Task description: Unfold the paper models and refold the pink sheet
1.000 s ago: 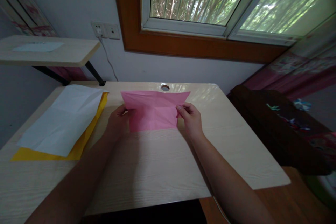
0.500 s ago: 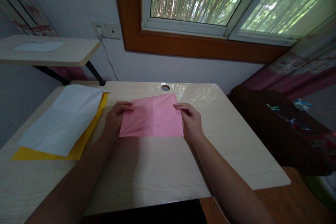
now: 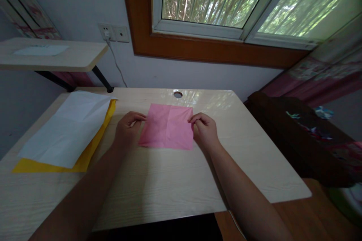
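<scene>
A sheet of pink paper (image 3: 169, 128) with a crease down its middle is in front of me, at or just above the desk. My left hand (image 3: 128, 128) is closed in a pinch at its left edge, where only the fingertips meet the paper. On the opposite side my right hand (image 3: 206, 128) pinches the right edge between thumb and fingers. The hidden undersides leave it unclear how much of the sheet rests on the desk.
To the left, a white sheet (image 3: 66, 130) lies over a yellow sheet (image 3: 80, 165) on the pale desk (image 3: 175, 188). A raised shelf (image 3: 87, 54) with another paper stands at the back left. There is a cable hole (image 3: 178, 94) near the desk's back edge.
The pink paper has come lower and flatter and turned slightly, its left side shifting right. My left hand's fingers have moved from over its face to its very edge.
</scene>
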